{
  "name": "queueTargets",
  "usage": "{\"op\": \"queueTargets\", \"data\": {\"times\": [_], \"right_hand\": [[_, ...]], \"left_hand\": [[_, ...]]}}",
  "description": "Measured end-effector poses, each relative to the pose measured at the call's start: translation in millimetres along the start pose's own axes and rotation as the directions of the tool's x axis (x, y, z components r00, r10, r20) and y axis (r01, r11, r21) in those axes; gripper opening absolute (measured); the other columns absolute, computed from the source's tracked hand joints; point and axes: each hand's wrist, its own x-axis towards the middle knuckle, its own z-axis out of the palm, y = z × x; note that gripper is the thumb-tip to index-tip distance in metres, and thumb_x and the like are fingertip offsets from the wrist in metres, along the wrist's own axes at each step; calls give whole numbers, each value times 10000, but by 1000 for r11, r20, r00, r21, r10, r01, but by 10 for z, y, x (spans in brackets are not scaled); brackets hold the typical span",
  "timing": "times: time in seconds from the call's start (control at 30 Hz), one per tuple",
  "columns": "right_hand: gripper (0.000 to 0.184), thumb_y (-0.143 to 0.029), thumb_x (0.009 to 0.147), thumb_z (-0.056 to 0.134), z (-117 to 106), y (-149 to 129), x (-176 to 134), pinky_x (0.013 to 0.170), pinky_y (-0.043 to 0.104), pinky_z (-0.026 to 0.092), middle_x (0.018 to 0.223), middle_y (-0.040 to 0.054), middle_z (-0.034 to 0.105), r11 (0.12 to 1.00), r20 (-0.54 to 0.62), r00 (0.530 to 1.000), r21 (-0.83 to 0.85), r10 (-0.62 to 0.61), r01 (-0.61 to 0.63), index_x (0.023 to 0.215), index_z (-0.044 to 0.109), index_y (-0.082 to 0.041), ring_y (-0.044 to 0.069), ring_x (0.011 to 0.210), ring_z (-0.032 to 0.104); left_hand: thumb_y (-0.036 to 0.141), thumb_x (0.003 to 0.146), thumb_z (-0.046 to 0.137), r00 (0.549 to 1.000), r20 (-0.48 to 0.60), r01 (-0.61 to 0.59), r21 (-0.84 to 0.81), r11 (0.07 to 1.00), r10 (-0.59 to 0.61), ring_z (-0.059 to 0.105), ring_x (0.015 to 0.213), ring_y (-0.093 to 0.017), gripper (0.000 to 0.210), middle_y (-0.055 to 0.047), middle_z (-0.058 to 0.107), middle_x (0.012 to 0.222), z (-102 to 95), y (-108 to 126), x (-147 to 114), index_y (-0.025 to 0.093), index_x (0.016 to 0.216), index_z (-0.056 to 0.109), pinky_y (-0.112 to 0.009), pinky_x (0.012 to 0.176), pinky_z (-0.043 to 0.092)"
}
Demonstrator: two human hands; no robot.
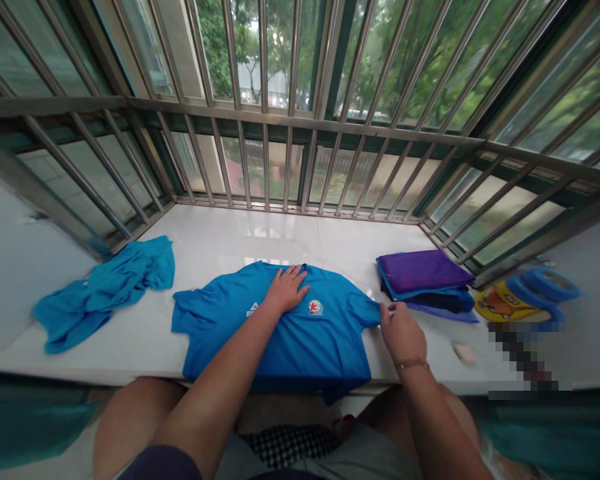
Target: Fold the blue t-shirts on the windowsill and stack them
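Note:
A blue T-shirt [300,340] lies spread face up on the white window ledge, its lower edge hanging over the front. On its chest are a small white logo and a round badge. My left hand [286,288] rests flat on the upper chest near the collar, fingers stretched out. At the shirt's right sleeve end, my right hand [403,330] pinches the cuff between thumb and fingers. A bracelet circles that wrist.
A crumpled blue garment [115,287] lies at the left. Folded purple and blue clothes [423,273] are stacked at the right, beside a blue and yellow container [525,297]. A small pale object [463,353] sits near the front edge. Metal window bars [310,123] close off the back.

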Motion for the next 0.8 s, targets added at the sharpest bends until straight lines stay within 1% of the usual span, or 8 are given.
{"op": "queueTargets", "data": {"times": [0.07,0.13,0.2,0.27,0.37,0.5,0.7,0.8], "right_hand": [[561,-546,1140,344,85,121,-498,754,336,475,939,153,792,992,217,969,66,-122,111,955,747,-202,280,864,753],[619,-604,1117,361,255,286,-991,746,331,481,867,122,797,962,406,878,201,-252,183,796,741,-235,275,844,760],[582,-625,1077,433,475,448,-1376,747,324,500,867,107,806,945,521,807,299,-277,131,786,763,-244,281,864,775],[478,-609,1025,525,693,549,-1591,772,323,527,937,114,822,944,558,797,326,-231,46,931,805,-234,293,916,788],[454,-542,961,603,917,557,-1614,859,336,564,1135,144,820,926,514,834,378,-203,-7,1197,782,-197,291,961,792],[430,-511,973,499,889,495,-1442,845,352,581,1024,126,819,879,475,841,477,-261,3,1043,786,-198,295,943,776],[472,-583,1006,469,442,710,-1375,829,324,560,953,74,803,793,485,720,591,-497,149,953,779,-231,260,899,736],[319,-500,945,588,276,867,-1345,792,345,552,916,90,805,921,483,811,350,-331,168,842,787,-272,285,879,758]], "left_hand": [[603,1115,313,1000,-8,2,1,1000,-2,262,1675,-269,648,-33,325,1795,12,1,-4,309,1673,461,-577,1371,197],[601,1116,310,1000,-6,-1,6,1000,1,260,1676,-269,648,-34,326,1794,9,8,-7,308,1674,461,-578,1372,197],[604,1115,309,1000,4,-2,12,1000,2,263,1674,-277,657,-38,322,1796,-8,18,-6,301,1679,455,-586,1370,200],[607,1115,306,1000,17,-1,16,1000,1,267,1673,-284,663,-41,312,1799,-33,26,-5,297,1683,448,-593,1368,205],[607,1116,302,999,32,5,21,1000,-6,256,1677,-283,660,-39,302,1803,-63,33,-2,305,1686,440,-596,1367,203],[605,1117,296,999,45,4,28,1000,-5,245,1681,-277,665,-42,297,1805,-73,32,-2,294,1688,435,-591,1369,196],[604,1116,295,999,44,3,28,1000,-4,255,1678,-274,658,-38,304,1804,-78,32,3,305,1683,442,-587,1368,199],[597,1119,288,999,48,6,26,1000,-8,246,1681,-264,656,-41,291,1807,-88,34,0,301,1684,439,-584,1370,188]]}}
